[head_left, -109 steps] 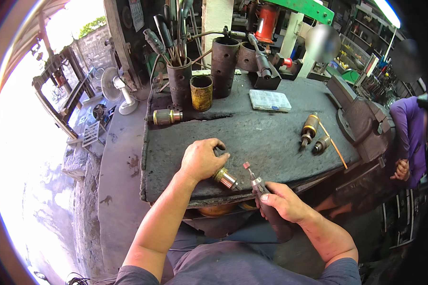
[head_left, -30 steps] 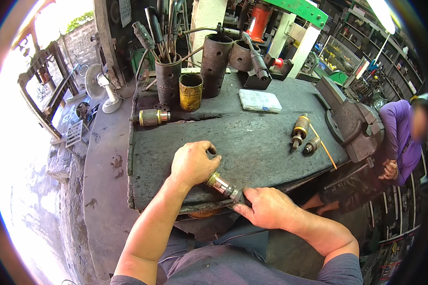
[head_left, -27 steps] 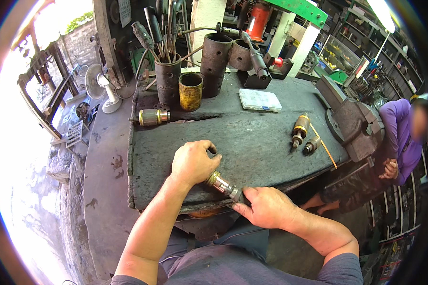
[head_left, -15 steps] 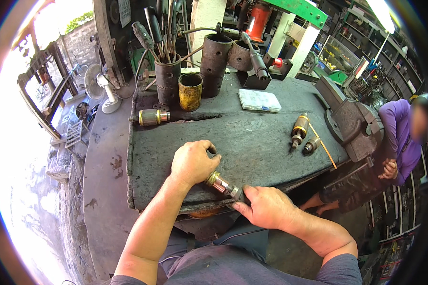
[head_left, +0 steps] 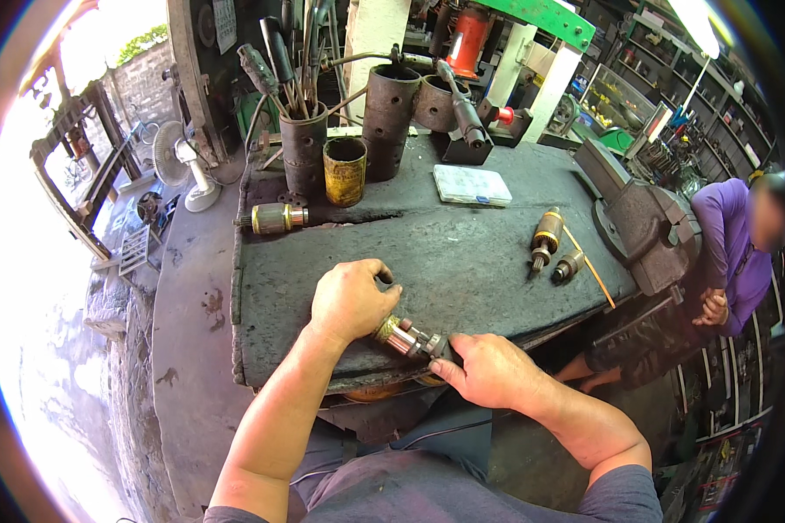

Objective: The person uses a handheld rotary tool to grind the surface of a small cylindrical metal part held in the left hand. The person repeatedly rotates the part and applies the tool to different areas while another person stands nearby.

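- Because the armature lies close to the near edge of the dark bench, a slackened hold could let its round body roll off; that is a judgement from its shape and place.
- Should the reddish tip of the handheld tool skid along the curved coppery metal, it could nick the left fingers or score the surface; a slip of the right wrist seems the likeliest cause. Whether the tip touches the metal, I cannot tell.
- The left hand is closed around the far-left end of the armature, back of the hand upward; most of its fingers are hidden.
- The right hand is wrapped around the tool, thumb on the near side, fingers over the far side, its nose pointing far and left.
- Both forearms come in from the near side, the left reaching far and right, the right bent at the elbow and angled left, so the hands meet just beside each other.
- Well apart to the right lie another armature and a short cylindrical part, out of the hands' way.
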Tool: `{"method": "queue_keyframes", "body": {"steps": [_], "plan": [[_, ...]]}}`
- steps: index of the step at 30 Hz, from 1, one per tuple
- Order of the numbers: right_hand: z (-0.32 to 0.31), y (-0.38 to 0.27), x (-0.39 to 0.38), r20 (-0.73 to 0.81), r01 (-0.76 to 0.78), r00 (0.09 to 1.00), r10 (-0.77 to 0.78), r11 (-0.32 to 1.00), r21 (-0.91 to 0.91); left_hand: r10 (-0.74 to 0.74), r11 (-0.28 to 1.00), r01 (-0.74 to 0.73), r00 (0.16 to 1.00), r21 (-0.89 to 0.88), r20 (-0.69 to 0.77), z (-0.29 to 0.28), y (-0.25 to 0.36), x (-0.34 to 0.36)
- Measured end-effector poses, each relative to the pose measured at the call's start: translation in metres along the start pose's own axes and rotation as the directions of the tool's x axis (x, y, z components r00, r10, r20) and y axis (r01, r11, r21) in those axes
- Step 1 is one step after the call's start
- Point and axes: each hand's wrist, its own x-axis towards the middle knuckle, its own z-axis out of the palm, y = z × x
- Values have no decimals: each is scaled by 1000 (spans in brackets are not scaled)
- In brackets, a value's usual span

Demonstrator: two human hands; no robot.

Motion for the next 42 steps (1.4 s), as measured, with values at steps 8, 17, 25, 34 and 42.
{"method": "queue_keyframes", "body": {"steps": [8, 17, 25, 34, 42], "plan": [[-2, 0, -2, 39, -4, 999, 4, 1000, 11, 1, 1000, -1, 1000, -6, 6, 1, -1, 1], [-1, -1, -1, 13, 39, 999, -39, 999, -3, -6, 1000, 6, 1000, 8, -6, -1, 1, 0], [-3, -1, -9, 47, 43, 998, -42, 999, -24, 9, 1000, -9, 1000, 15, -17, 0, 2, 0], [-9, -6, -17, 29, 16, 999, -15, 998, -54, 11, 1000, -11, 1000, 1, -15, -1, 1, 0], [-7, -4, -19, 37, -10, 999, 12, 999, -53, 10, 1000, -10, 1000, 0, -18, 1, 1, 0]]}}
